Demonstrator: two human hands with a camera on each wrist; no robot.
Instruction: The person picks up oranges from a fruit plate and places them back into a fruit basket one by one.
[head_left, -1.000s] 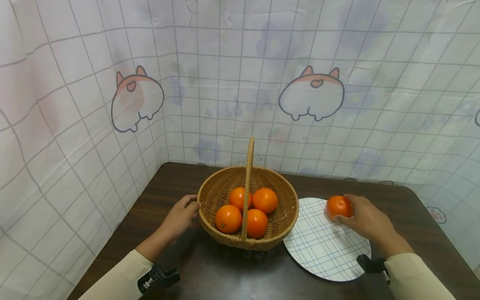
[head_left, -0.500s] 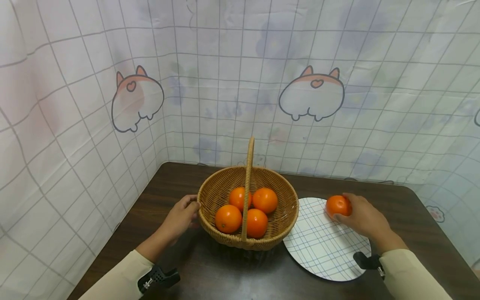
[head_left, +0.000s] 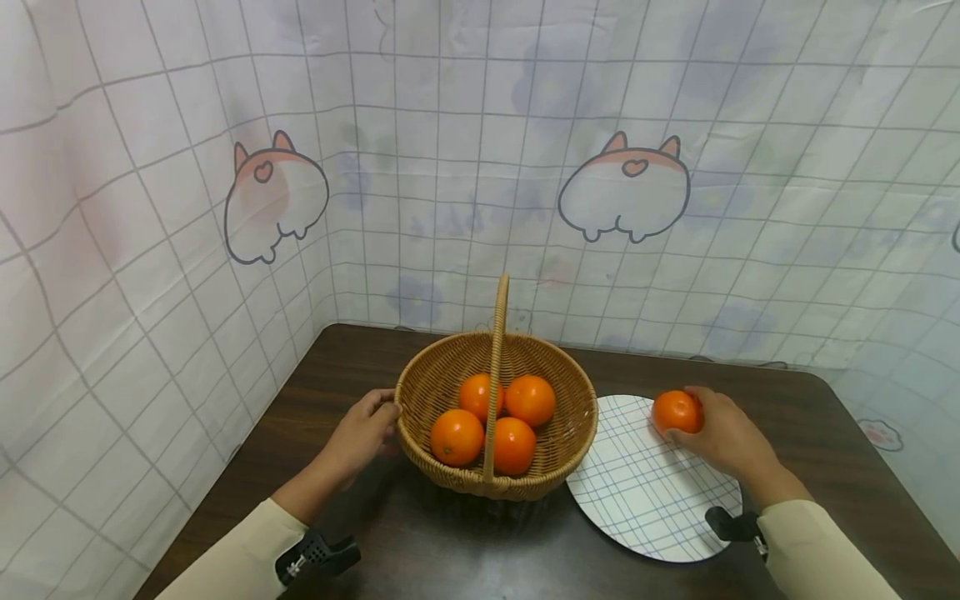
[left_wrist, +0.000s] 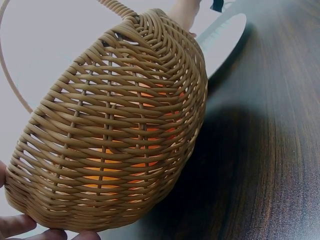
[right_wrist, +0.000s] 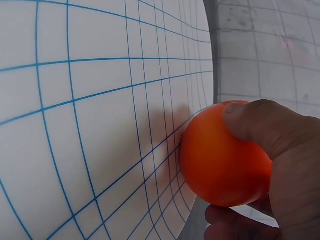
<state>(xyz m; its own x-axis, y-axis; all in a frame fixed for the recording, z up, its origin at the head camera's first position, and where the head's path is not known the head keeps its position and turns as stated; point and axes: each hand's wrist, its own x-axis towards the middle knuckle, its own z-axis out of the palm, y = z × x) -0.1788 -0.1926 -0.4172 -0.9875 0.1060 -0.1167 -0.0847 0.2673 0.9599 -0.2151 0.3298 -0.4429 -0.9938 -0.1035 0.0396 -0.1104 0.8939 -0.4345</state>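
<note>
A wicker basket point(head_left: 573, 433) with a tall arched handle holds several oranges point(head_left: 457, 437). My left hand point(head_left: 363, 433) grips the basket's left rim, with the thumb near the top edge and the fingers against the outer side. In the left wrist view the fingertips point(left_wrist: 52, 234) show along the weave, and the fruit glows through the gaps. Over at the right, my right hand point(head_left: 723, 433) pinches a single orange point(head_left: 675, 412) at the far side of a round white plate point(head_left: 652, 500) with blue lines. The right wrist view has this orange point(right_wrist: 220, 165) between thumb and fingers, against or very near the plate.
The basket stands on a dark wooden table point(head_left: 450, 550), close beside the plate and seeming to overlap its left edge. A white gridded curtain point(head_left: 450, 167) with cartoon prints hangs behind the table and along its left and right sides.
My right hand has shifted very slightly left with the orange, mostly during the first half second. The left hand and the basket have stayed where they were.
</note>
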